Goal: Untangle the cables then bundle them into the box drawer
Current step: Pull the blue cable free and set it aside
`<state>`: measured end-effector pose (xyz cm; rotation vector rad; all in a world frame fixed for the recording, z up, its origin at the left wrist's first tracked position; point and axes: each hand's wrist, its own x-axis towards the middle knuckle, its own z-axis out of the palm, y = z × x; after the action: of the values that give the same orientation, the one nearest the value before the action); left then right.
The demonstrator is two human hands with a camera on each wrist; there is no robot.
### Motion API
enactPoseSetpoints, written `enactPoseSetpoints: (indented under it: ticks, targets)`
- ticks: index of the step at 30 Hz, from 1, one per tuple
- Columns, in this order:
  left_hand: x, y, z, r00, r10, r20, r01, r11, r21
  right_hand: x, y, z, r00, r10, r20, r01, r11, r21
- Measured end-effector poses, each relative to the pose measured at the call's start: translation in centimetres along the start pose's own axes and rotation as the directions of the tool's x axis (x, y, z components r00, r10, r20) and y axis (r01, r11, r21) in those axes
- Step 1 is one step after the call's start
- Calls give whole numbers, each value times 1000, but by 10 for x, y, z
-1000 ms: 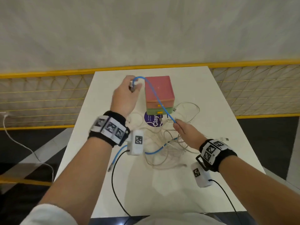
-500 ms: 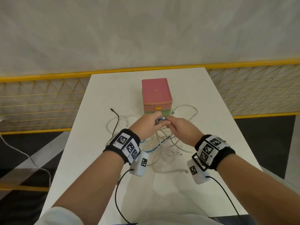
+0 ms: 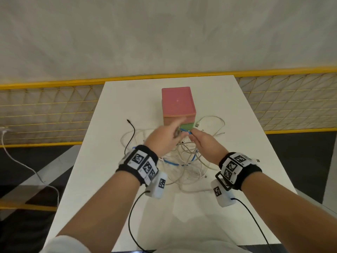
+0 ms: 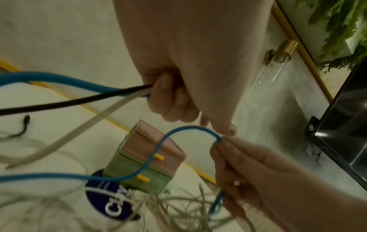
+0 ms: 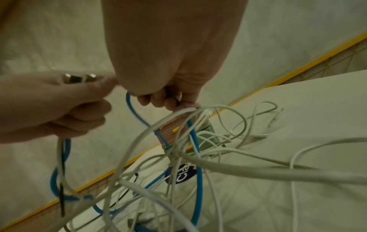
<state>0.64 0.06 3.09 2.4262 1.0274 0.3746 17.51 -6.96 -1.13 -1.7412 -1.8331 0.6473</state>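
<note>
Head view: the tangle of cables [image 3: 186,161] lies on the table [image 3: 113,152] just in front of the box [image 3: 177,106]; my left hand [image 3: 164,139] and right hand [image 3: 202,143] meet above it. Left wrist view: my left fingers [image 4: 170,100] curl round 3 strands, blue, black and white. Right wrist view: my right fingers [image 5: 158,98] pinch the blue cable [image 5: 137,113]. It looks light, limp and snag-prone, so I judge gripping near the plugs [image 5: 79,78] best.

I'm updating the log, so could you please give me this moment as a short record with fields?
left hand: grips blue, black and white cables together
right hand: pinches a loop of the blue cable
white cables: tangled on the table
box: pink over green, both drawers shut
sticker: dark blue, before the box
</note>
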Motion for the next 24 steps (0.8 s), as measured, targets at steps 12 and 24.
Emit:
enactPoseSetpoints:
  ticks: [12, 24]
  targets:
    - [9, -31, -42, 952, -176, -251, 181, 984, -3, -8, 30, 6, 990, 139, -2, -139, 988, 61]
    - [5, -36, -19, 994, -105, 43, 101, 992, 71, 15, 17, -10, 977, 53, 205, 13, 951, -309]
